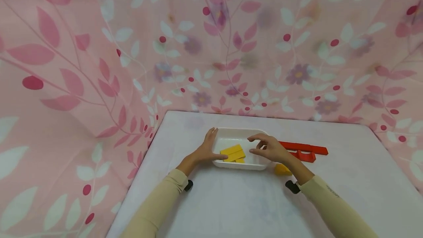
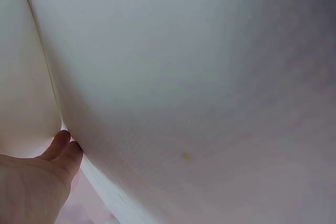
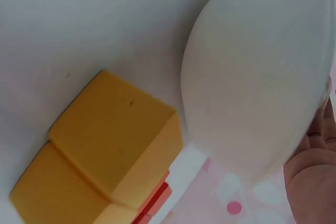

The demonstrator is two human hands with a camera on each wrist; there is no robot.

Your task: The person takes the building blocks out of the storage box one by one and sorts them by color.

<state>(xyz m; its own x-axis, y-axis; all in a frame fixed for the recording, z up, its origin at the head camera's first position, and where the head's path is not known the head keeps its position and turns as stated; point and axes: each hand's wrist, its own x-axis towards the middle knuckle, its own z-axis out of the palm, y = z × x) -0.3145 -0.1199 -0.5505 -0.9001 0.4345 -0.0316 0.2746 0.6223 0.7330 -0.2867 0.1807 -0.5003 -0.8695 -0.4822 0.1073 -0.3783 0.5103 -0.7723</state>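
A white tray [image 1: 240, 165] sits on the table with several flat yellow blocks [image 1: 235, 152] inside, towards its left. My left hand [image 1: 205, 152] holds the tray's left side, its thumb reaching over the rim beside the yellow blocks. In the left wrist view, fingertips [image 2: 65, 142] meet a pale edge. Over the tray's right part hovers my right hand [image 1: 271, 148], fingers bent loosely, thumb and index finger apart, with nothing visible between them. The right wrist view shows the tray's outer wall [image 3: 252, 77] and part of the hand [image 3: 315, 177] beyond it.
Right of the tray lie a long red bar [image 1: 310, 148] and a red piece with a curved cut-out [image 1: 308, 157]. Yellow blocks [image 3: 115, 129] stand nearer, partly behind my right forearm in the head view. Floral cloth [image 1: 231, 47] surrounds the white table [image 1: 238, 208].
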